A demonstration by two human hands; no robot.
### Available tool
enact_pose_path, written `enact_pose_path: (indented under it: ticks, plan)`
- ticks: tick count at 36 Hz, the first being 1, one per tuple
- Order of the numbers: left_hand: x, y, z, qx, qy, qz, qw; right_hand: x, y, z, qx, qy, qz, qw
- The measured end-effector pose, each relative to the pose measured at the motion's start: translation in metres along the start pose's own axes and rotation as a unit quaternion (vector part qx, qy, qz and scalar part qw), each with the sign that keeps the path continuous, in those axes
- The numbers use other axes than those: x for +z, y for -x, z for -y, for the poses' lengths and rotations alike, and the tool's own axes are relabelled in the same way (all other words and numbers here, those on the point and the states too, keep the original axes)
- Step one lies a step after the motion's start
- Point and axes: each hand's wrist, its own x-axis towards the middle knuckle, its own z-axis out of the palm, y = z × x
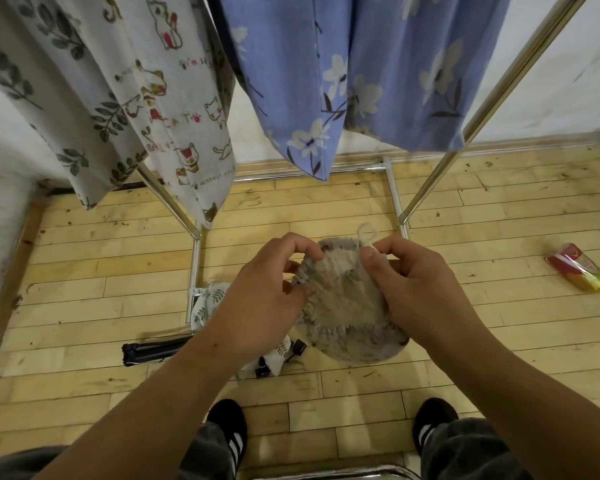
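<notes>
A round, fluffy beige-grey cloth (343, 306) with a small white hanging loop (367, 233) at its top edge is held up in front of me over the wooden floor. My left hand (267, 289) pinches its upper left edge. Thumb and fingers of my right hand (416, 289) pinch the upper right edge, just below the loop. The cloth hangs down between both hands, and its lower rim shows below my right wrist.
A metal drying rack (194, 265) stands ahead, hung with a leaf-print cloth (59, 98), a cat-print cloth (184, 98) and a blue floral cloth (361, 71). More leaf-print fabric (208, 306) and black clips lie on the floor. A red-yellow packet (582, 271) lies at the right.
</notes>
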Motion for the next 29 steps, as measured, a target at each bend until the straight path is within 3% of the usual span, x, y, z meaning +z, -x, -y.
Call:
enact_pose_path:
  ticks: [5, 11, 29]
  plan:
    - [-0.002, -0.005, 0.002, -0.027, 0.038, -0.014, 0.999, 0.002, 0.0, 0.0, 0.02, 0.001, 0.004, 1.0]
    - [-0.011, -0.008, 0.01, -0.079, 0.043, -0.086, 0.992, 0.003, -0.006, -0.006, 0.073, -0.024, -0.002, 0.997]
    - [-0.041, 0.026, 0.051, -0.168, 0.013, -0.119, 0.978, 0.03, -0.007, -0.014, 0.045, 0.081, 0.041, 0.995]
